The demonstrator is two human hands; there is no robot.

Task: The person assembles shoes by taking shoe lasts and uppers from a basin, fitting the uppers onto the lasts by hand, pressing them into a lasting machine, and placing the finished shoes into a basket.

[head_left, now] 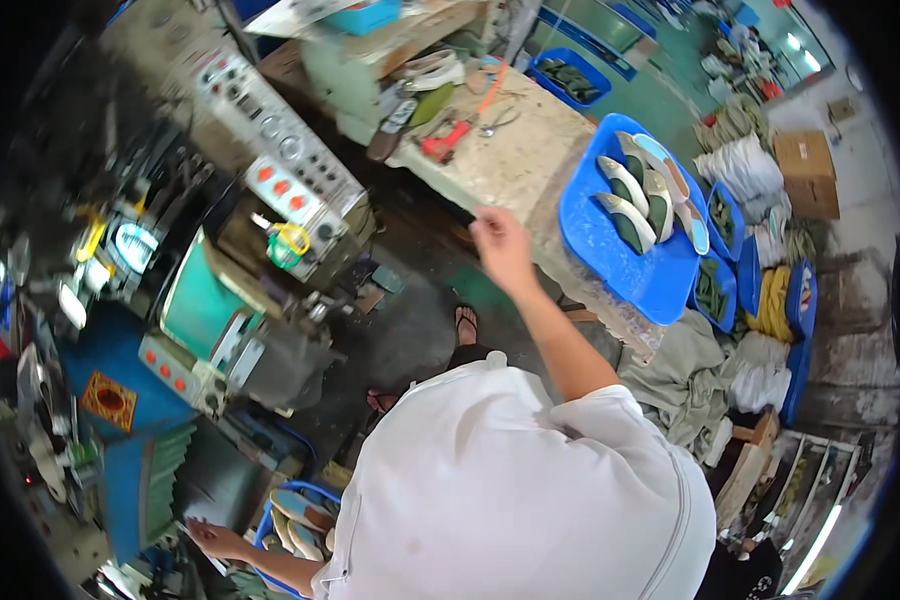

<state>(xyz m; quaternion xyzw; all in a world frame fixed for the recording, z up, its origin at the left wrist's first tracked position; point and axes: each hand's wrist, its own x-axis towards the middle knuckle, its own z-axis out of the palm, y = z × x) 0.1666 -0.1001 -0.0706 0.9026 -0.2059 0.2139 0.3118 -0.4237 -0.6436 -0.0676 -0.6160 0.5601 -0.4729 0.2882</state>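
My right hand [500, 243] is raised beside the near edge of a worn workbench [537, 130]. Its fingers are curled in, and I see nothing in them. To its right on the bench, a blue plastic tub [602, 262] holds several white and dark green shoe uppers [625, 220] with pale blue and tan soles. Down at the lower left, my left hand [215, 540] reaches out with its fingers stretched, next to the machine. By that forearm, a blue basket [266, 522] holds more shoe pieces [303, 512], partly hidden by my white shirt.
A machine with a control panel [288, 145] and a green housing [198, 305] fills the left. A red-handled tool [445, 142] and scissors [500, 122] lie on the bench. Blue tubs [715, 290], grey-green cloth [660, 375] and a cardboard box [806, 172] stand at the right.
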